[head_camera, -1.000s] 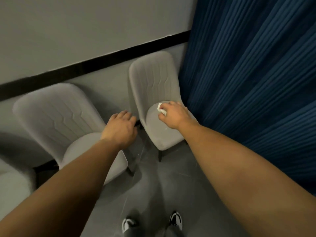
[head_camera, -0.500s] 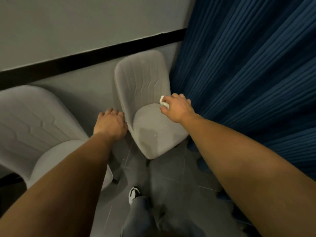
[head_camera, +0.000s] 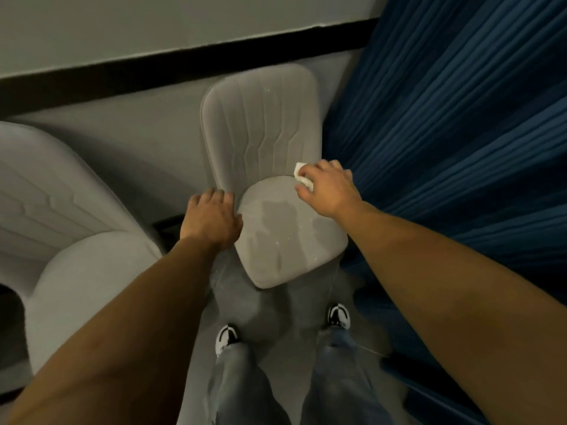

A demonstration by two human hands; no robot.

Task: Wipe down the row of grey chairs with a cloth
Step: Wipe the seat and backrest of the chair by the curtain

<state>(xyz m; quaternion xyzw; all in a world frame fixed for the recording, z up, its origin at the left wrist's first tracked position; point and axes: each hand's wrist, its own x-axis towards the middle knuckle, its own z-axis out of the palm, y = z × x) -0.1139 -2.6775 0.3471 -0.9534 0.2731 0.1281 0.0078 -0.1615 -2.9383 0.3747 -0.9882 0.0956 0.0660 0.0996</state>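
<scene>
A grey padded chair (head_camera: 285, 240) stands right in front of me, its backrest against the wall. My right hand (head_camera: 329, 188) grips a small white cloth (head_camera: 302, 174) at the back right corner of the seat, where seat and backrest meet. My left hand (head_camera: 211, 220) rests on the seat's left edge with fingers loosely bent, holding nothing. Darker damp patches show on the seat. A second grey chair (head_camera: 70, 240) stands to the left.
A dark blue pleated curtain (head_camera: 460, 133) hangs close along the chair's right side. A grey wall with a black stripe (head_camera: 153, 72) runs behind the chairs. My two shoes (head_camera: 227, 337) stand on the grey floor just before the seat.
I have stepped squarely in front of the right chair. My right hand with the cloth has stayed at the seat's back right corner. My left hand has come onto the seat's left edge.
</scene>
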